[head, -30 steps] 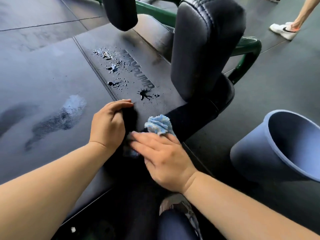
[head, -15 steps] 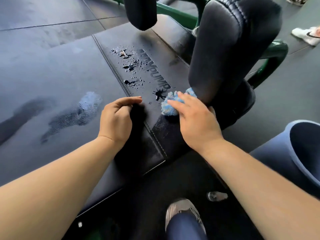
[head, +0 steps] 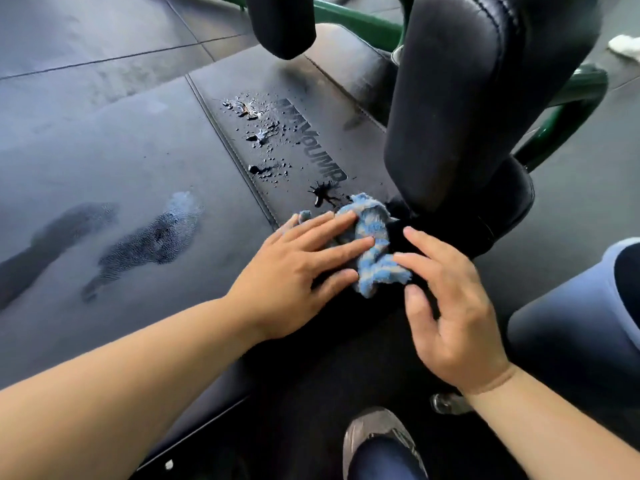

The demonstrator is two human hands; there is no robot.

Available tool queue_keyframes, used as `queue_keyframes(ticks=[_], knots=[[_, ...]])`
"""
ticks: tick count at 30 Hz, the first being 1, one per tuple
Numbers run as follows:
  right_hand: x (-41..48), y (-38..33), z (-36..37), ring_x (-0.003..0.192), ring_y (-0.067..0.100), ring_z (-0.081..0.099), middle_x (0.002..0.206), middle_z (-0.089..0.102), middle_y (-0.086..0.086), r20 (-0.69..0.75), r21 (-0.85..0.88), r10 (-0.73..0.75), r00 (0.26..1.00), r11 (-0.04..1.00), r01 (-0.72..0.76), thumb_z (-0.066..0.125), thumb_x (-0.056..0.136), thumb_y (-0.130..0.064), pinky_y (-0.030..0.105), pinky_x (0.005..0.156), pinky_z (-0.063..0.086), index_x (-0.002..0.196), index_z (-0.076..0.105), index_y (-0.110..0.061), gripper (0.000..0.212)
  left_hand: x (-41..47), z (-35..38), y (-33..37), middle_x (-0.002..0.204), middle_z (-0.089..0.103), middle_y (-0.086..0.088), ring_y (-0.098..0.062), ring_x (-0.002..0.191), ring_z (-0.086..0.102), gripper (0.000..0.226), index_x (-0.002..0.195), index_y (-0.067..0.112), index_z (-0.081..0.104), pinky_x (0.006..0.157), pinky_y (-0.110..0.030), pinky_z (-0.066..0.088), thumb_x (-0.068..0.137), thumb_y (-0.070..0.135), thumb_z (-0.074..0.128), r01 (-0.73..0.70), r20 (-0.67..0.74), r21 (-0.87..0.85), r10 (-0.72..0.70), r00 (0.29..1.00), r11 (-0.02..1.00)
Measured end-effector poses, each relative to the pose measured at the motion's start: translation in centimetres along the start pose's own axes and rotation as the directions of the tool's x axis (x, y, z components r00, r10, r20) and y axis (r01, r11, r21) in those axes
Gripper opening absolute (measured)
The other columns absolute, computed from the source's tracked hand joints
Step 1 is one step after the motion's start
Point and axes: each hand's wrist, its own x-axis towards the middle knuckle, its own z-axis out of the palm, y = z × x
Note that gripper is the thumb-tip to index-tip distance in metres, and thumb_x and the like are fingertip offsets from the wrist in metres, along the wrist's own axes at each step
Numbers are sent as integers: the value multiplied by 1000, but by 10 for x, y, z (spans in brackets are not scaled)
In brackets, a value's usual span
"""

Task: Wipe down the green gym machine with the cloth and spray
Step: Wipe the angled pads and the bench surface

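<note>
A crumpled blue cloth (head: 372, 244) lies on the machine's black padded bench (head: 131, 161), near the embossed logo and spray droplets (head: 266, 133). My left hand (head: 298, 275) lies flat with straight fingers pressing on the cloth's left side. My right hand (head: 446, 306) hovers just right of the cloth, fingers relaxed and spread, fingertips at the cloth's edge. The green frame tube (head: 561, 112) shows behind a black upright pad (head: 467, 98). No spray bottle is in view.
A blue-grey bucket (head: 588, 317) stands at the right edge. A black roller pad (head: 280, 22) hangs at the top. My shoe (head: 377, 438) is below, a small clear object (head: 445, 403) beside it. Wet patches (head: 152, 240) mark the bench's left part. A white shoe (head: 623, 46) is far right.
My left hand uncurled and moved right onto the cloth. My right hand came off the cloth and drew back toward me. The cloth slid back from the upright pad.
</note>
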Motion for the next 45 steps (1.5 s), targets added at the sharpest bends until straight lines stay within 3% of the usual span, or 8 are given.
queue_keyframes(ticks=[8, 12, 16, 21, 29, 35, 41, 45], knots=[[45, 54, -2, 132, 31, 41, 133, 55, 15, -99, -211, 309, 946, 922, -324, 42, 90, -28, 51, 116, 25, 113, 62, -3, 39, 99, -12, -39, 148, 43, -4, -24, 141, 30, 45, 134, 19, 51, 114, -45, 24, 89, 23, 48, 483, -87, -5, -482, 872, 875], [42, 54, 1, 135, 27, 38, 136, 54, 11, -96, -232, 334, 938, 909, -347, 40, 87, -32, 35, 119, 11, 129, 55, -5, 52, 65, 11, 24, 109, 65, 5, -9, 105, 54, 34, 91, 18, 60, 94, -22, 37, 76, 47, 48, 189, -55, -155, -199, 978, 970], [41, 57, 2, 130, 27, 41, 136, 54, 14, -121, -244, 344, 931, 899, -363, 41, 84, -35, 40, 118, 18, 136, 48, -1, 62, 53, 10, 8, 120, 63, -4, -20, 115, 51, 27, 106, 27, 50, 101, -26, 30, 79, 28, 49, -54, -10, -104, 53, 999, 993], [41, 57, 2, 120, 30, 49, 122, 61, 14, -112, -208, 332, 937, 914, -349, 43, 85, -35, 47, 110, 30, 138, 44, -7, 59, 98, -5, -45, 153, 33, 11, -17, 146, 19, 57, 139, 48, 40, 110, -67, -4, 88, 22, 46, 593, -156, 49, -580, 799, 804], [38, 59, 5, 123, 32, 48, 126, 59, 17, -152, -258, 258, 954, 921, -291, 45, 84, -26, 46, 112, 28, 136, 47, -1, 58, 25, 14, 27, 143, 50, 2, -23, 135, 43, 44, 121, 25, 64, 117, -37, 17, 83, 32, 42, -109, 143, -56, 116, 983, 992], [43, 54, -1, 135, 34, 38, 140, 50, 19, -48, -269, 344, 938, 900, -344, 47, 86, -26, 41, 118, 16, 143, 38, -4, 61, 74, -16, -57, 159, 20, -5, -31, 147, 14, 51, 141, 27, 46, 118, -53, 11, 90, 19, 47, 609, -131, 27, -601, 788, 793], [52, 58, -26, 148, 27, 18, 155, 33, 9, 278, -406, 310, 909, 896, -181, 27, 94, -42, 39, 119, 8, 146, 37, -13, 60, 0, 14, 60, 148, 43, 2, -27, 139, 35, 46, 126, 23, 62, 116, -40, 19, 85, 30, 42, 195, 16, -34, -195, 981, 980], [50, 61, -27, 149, 23, 15, 158, 27, 9, 351, -362, 275, 895, 921, -141, 23, 93, -46, 35, 119, 6, 151, 29, -14, 67, 26, 5, 34, 158, 23, 7, -25, 148, 8, 56, 149, 33, 29, 118, -52, 7, 97, 15, 42, 293, 140, 139, -312, 940, 946]])
